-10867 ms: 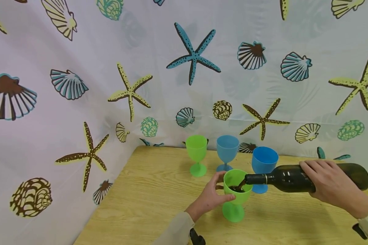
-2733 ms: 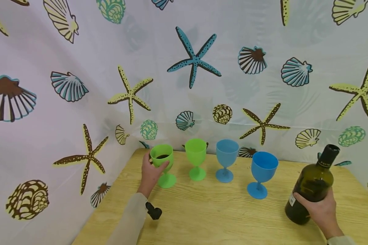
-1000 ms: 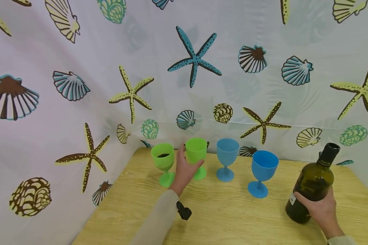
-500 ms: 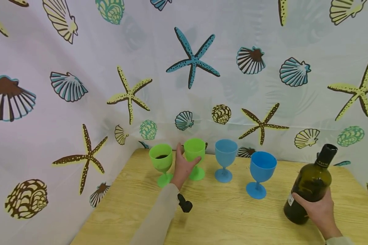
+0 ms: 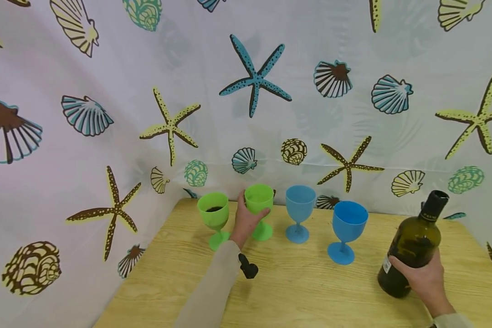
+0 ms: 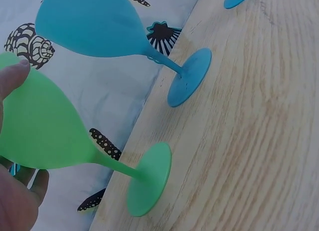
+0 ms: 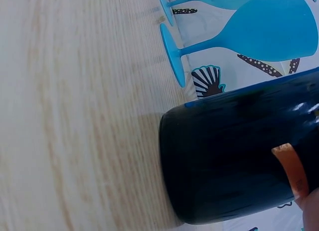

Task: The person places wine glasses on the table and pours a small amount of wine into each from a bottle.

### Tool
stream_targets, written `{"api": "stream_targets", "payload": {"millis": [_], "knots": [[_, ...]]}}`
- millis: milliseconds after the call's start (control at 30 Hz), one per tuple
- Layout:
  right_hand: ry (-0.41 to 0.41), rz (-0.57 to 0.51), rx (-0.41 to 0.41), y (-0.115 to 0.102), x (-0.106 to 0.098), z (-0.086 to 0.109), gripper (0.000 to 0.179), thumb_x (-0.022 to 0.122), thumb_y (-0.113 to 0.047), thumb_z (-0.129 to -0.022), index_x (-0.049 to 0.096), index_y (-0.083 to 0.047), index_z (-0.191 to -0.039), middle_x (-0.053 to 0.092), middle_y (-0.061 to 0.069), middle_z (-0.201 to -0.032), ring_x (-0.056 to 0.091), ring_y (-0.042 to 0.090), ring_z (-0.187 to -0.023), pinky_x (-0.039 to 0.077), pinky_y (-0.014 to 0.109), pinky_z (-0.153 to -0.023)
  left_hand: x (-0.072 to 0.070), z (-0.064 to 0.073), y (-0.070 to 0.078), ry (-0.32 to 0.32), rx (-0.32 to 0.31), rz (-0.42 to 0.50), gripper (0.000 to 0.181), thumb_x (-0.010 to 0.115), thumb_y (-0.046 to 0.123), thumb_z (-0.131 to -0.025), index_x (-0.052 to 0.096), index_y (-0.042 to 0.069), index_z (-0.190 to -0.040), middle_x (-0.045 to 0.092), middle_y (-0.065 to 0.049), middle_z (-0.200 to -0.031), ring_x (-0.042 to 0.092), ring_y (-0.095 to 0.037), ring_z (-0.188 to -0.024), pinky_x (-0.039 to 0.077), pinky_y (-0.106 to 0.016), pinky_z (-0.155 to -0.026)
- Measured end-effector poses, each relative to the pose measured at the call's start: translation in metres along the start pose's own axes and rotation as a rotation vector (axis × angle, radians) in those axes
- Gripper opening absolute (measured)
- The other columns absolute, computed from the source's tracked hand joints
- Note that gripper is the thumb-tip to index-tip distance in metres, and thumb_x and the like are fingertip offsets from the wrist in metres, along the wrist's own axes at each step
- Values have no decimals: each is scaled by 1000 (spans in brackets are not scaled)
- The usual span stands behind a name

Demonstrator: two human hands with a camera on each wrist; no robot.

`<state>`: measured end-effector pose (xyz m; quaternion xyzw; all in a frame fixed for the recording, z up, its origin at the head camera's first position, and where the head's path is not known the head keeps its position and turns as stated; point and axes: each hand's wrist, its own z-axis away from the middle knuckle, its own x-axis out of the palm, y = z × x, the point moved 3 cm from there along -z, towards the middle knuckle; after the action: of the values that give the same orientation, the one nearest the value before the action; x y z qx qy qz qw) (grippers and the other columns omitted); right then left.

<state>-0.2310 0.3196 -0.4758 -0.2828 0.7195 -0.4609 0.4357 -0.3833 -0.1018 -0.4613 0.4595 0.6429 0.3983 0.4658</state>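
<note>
In the head view my left hand holds the bowl of the second green goblet, thumb across its front and fingers around the far side. The left wrist view shows this green goblet with its foot at the wooden table. To its left stands another green goblet with dark liquid inside. At the right, my right hand grips the lower body of a dark green wine bottle, neck up and uncapped. The bottle's base is at the tabletop in the right wrist view.
A light blue goblet and a darker blue goblet stand between the two hands. A white curtain printed with shells and starfish hangs behind and left of the wooden table.
Earlier the right hand poured from the bottle into a green goblet, later set at the far left. My left hand then moved right to the second green goblet; the bottle now stands upright.
</note>
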Motion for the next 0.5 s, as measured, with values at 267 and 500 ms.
{"api": "stream_targets", "payload": {"millis": [267,500], "knots": [[12,1,-16,0,0,2,94,81,-21,-77,19,-16,-148,39,15,-135,42,15,-111,37,51,-97,1,7,2,-29,14,6,94,80,30,-77,20,14,-148,41,-13,-138,42,-31,-125,34,-49,-102],[18,-1,-5,0,0,2,95,81,-20,-76,19,-14,-148,38,16,-136,41,24,-115,36,52,-98,-1,15,4,-45,7,-9,88,80,31,-76,27,12,-144,43,-11,-134,45,-29,-121,38,-48,-99]]}}
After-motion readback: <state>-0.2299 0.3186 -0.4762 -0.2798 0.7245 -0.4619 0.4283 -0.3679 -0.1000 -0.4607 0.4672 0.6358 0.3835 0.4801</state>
